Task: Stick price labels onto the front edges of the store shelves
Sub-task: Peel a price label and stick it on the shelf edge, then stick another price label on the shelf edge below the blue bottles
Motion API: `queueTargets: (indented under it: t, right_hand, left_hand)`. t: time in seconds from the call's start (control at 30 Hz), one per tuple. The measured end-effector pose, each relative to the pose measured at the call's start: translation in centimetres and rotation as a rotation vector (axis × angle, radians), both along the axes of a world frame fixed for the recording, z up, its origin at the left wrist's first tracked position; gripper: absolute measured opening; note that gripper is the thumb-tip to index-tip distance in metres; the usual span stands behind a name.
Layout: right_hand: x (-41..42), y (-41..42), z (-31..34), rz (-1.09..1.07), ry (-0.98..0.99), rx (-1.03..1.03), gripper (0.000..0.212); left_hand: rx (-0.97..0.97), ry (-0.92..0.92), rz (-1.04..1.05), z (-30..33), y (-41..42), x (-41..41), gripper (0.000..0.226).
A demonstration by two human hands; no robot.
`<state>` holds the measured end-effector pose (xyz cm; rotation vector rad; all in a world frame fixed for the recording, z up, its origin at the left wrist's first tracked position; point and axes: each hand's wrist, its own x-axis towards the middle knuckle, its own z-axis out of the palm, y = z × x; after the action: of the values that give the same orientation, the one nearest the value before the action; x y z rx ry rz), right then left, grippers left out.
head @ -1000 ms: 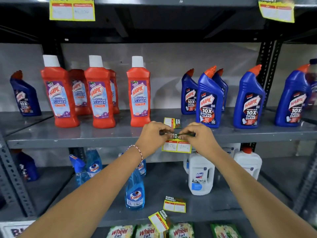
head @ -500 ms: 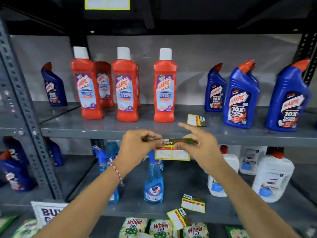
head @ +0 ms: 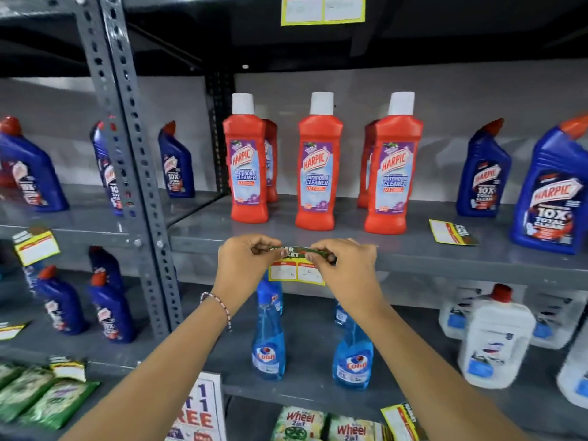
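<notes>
With the left hand and right hand pinching the label against the shelf edge, sticking is underway; next, press it flat.

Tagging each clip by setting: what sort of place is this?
Most likely a supermarket's cleaning-products aisle: grey metal shelves carry rows of orange Harpic bottles, and yellow price labels hang from shelf edges, one held at the shelf edge by both hands.
</notes>
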<state>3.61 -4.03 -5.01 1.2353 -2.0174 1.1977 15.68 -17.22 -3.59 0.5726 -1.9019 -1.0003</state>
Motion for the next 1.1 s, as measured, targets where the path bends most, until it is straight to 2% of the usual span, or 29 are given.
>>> queueTargets:
  t: [0.17,0.33,0.5,0.57,0.67,0.83,0.97,1.1]
  right_hand:
    - [0.1,-0.5,0.0,-0.040,-0.004,0.005,0.003]
    - [0.0,-0.8,0.0,-0.079,0.043,0.017,0.007]
    - [-0.3,0.2,0.3,-0.018,-0.019,-0.060,0.029]
    - [-0.7,1.6,0.6,0.010,-0.025,-0.121,0.027]
    - [-2.6,4.5,1.2,-0.014,-0.011,-0.205,0.014]
    - [-6.9,9.8,2.9,-0.118,-0.113,-0.221,0.011]
    - [-11.1,13.8,3.0,-0.273,-0.235,-0.139,0.011]
    - [-14.3,16.0,3.0,-0.330,-0.316,-0.016,0.012]
  left_hand:
    - [-0.019,-0.015,-0.007,0.0,-0.7,-0.4,0.011]
    - [-0.057,-0.012,0.058,-0.3,-0.5,-0.8,0.010]
    - [-0.305,0.035,0.155,-0.3,-0.2,-0.9,0.044]
    - [-0.359,0.067,0.161,0.1,0.4,-0.8,0.046]
    - [-0.398,0.130,0.091,0.8,2.3,-1.4,0.036]
    - [-0.112,0.161,-0.228,1.9,7.2,-5.8,0.020]
    - [-0.061,0.031,-0.395,3.1,10.2,-11.3,0.017]
    - [0.116,-0.085,-0.469,4.4,13.2,-17.4,0.025]
